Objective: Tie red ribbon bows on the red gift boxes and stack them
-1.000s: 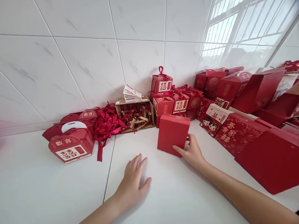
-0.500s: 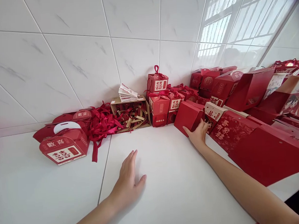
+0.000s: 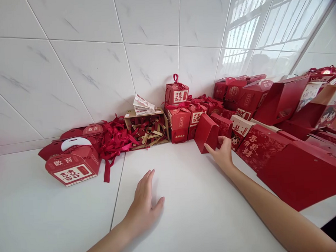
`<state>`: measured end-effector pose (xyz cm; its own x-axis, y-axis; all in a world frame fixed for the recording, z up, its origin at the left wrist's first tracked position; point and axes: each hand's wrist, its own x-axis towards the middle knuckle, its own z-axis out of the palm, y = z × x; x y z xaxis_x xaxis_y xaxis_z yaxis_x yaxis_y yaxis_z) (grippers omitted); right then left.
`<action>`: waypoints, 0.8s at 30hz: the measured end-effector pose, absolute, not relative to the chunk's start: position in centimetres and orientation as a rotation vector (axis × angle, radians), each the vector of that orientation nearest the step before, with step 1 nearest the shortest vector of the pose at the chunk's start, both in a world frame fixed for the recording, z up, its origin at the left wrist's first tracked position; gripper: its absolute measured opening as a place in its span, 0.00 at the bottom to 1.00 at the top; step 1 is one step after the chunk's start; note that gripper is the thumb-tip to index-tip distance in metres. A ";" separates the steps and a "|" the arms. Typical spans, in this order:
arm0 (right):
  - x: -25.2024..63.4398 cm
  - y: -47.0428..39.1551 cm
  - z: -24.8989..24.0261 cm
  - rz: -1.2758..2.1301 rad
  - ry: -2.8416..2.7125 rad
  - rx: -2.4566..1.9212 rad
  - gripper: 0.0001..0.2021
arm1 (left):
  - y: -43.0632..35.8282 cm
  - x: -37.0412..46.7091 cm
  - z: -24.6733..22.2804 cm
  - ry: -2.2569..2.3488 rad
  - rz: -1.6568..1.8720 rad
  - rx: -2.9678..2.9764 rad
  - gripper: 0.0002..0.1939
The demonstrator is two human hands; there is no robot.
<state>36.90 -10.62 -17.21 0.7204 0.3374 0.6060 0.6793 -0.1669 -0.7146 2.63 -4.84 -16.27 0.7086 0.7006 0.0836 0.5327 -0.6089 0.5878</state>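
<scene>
My right hand (image 3: 222, 153) has its thumb at the lower edge of a plain red box (image 3: 206, 133), with its fingers curled behind the box's right side. Another red box (image 3: 222, 125) stands just behind those fingers. My left hand (image 3: 145, 201) hovers over or rests on the white surface, fingers stretched and thumb apart, holding nothing. Small red gift boxes with ribbons (image 3: 179, 121) stand against the wall, left of the plain box, with one more box (image 3: 177, 94) on top.
An open carton (image 3: 168, 128) holds ribbon pieces, with white cards (image 3: 143, 104) on it. Loose red ribbons (image 3: 115, 137) and a handled red box (image 3: 72, 167) are at the left. Many red boxes and a large red bag (image 3: 300, 168) fill the right side.
The plain red box in my right hand has turned and shifted slightly left, away from the red box behind it. My left hand has stayed where it was.
</scene>
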 end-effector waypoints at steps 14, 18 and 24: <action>35.4 -12.9 -18.0 -0.093 -0.851 -1.842 0.32 | -5.1 2.4 -15.7 0.938 0.421 2.293 0.36; 35.2 -16.5 -18.2 -0.106 -0.914 -1.874 0.28 | -5.0 2.4 -16.0 0.913 0.452 2.318 0.36; 36.4 -21.0 -17.9 -0.335 -0.759 -2.055 0.31 | -5.0 2.4 -16.3 0.865 0.508 2.339 0.36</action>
<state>36.42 -20.97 -17.87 0.7754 0.3882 0.4981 0.6296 -0.4134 -0.6578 2.43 -5.01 -16.29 0.7164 0.6827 0.1440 0.4583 -0.6160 0.6406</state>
